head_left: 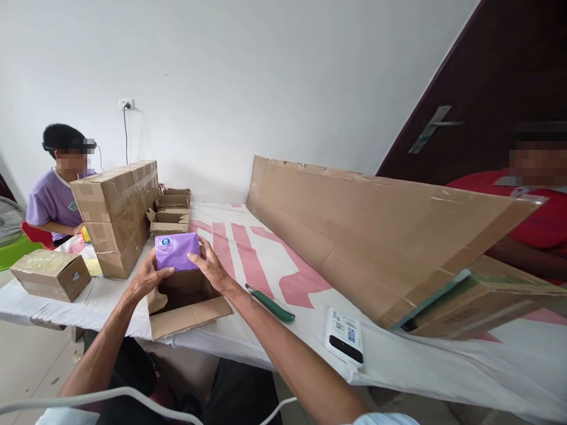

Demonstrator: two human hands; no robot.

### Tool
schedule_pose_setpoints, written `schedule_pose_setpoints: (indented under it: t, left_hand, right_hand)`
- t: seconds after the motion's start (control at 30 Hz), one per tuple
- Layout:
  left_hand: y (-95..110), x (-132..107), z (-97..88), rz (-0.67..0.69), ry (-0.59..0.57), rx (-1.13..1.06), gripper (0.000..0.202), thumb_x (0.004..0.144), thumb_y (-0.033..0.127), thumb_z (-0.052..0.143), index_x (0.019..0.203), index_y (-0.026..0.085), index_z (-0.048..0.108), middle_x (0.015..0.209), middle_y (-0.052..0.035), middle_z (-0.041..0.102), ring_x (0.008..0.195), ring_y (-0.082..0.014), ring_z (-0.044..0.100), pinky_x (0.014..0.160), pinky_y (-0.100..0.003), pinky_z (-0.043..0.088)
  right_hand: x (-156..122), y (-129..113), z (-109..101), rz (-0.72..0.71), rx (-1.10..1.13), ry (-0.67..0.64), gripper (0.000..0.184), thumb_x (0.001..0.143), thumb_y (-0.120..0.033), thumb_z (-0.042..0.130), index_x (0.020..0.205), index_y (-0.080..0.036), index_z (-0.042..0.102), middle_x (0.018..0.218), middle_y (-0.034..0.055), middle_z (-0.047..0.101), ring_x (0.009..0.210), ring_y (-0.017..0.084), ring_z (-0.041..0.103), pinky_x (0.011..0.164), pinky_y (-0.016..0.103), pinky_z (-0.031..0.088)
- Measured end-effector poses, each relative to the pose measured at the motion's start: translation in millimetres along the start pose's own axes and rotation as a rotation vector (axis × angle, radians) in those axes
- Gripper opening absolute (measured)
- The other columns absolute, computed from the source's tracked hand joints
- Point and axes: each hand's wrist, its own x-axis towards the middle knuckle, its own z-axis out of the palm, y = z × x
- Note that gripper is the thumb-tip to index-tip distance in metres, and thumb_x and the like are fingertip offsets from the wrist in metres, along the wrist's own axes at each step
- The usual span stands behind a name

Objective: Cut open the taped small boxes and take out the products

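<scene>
A purple tissue pack with a blue and white logo is held up between my two hands. My left hand grips its left side, thumb across the front lower edge. On the right side, my right hand grips it with the thumb on the front and the fingers behind. Directly beneath the pack stands an open cardboard box, its front flap folded out toward me. The box's inside is dark and partly hidden by the pack and my hands.
Stacked taped cartons stand at left, beside a single carton. Open boxes sit behind. A green-handled cutter and a white device lie at right, before a long cardboard panel. One person sits at each side.
</scene>
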Motion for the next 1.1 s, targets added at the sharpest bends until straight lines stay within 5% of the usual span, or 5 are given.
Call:
schedule_pose_setpoints:
  t: [0.27,0.4,0.57,0.83,1.1]
  left_hand:
    - [19.5,-53.0,12.8,0.043,-0.211,0.571,0.102,0.078,0.052,0.086,0.163,0.023,0.039,0.152,-0.0196,0.059,0.139,-0.0423,0.057,0.112,-0.058,0.049]
    - [27.8,-83.3,30.2,-0.012,-0.527,0.993,0.067,0.078,0.031,0.079,0.14,0.018,0.058,0.128,-0.0167,0.072,0.123,-0.0397,0.067,0.112,-0.058,0.044]
    - [25.8,-110.7,32.6,0.08,-0.596,1.052,0.049,0.066,0.008,0.063,0.112,0.023,0.059,0.106,-0.0058,0.073,0.104,-0.0296,0.07,0.113,-0.053,0.041]
    - [11.0,-123.2,17.7,0.197,-0.561,1.007,0.062,0.062,0.009,0.062,0.121,0.025,0.058,0.107,-0.0047,0.072,0.103,-0.0289,0.069,0.114,-0.053,0.042]
    - [18.4,-120.7,20.4,0.269,-0.518,1.021,0.067,0.061,0.004,0.055,0.125,0.023,0.064,0.109,-0.0065,0.076,0.104,-0.0295,0.07,0.111,-0.054,0.047]
  right_hand:
    - [-19.1,-16.5,-43.6,-0.098,0.233,0.218,0.048,0.078,-0.047,0.085,0.117,-0.026,0.068,0.114,0.0027,0.077,0.105,0.025,0.072,0.095,0.041,0.059]
    - [-19.5,-16.2,-86.5,-0.086,0.265,0.427,0.05,0.075,-0.05,0.085,0.115,-0.027,0.067,0.114,0.0024,0.075,0.095,0.024,0.073,0.081,0.04,0.063]
    - [-30.5,19.7,-121.9,0.039,0.217,0.584,0.05,0.071,-0.05,0.087,0.11,-0.026,0.067,0.112,0.0041,0.074,0.091,0.023,0.073,0.068,0.034,0.063]
    - [-48.9,95.0,-122.8,0.208,0.173,0.562,0.06,0.068,-0.055,0.088,0.115,-0.023,0.067,0.113,0.0093,0.077,0.089,0.028,0.076,0.069,0.039,0.064]
    - [-24.0,124.2,-108.6,0.263,0.165,0.471,0.077,0.066,-0.056,0.087,0.132,-0.025,0.063,0.122,0.012,0.076,0.097,0.031,0.076,0.071,0.04,0.062]
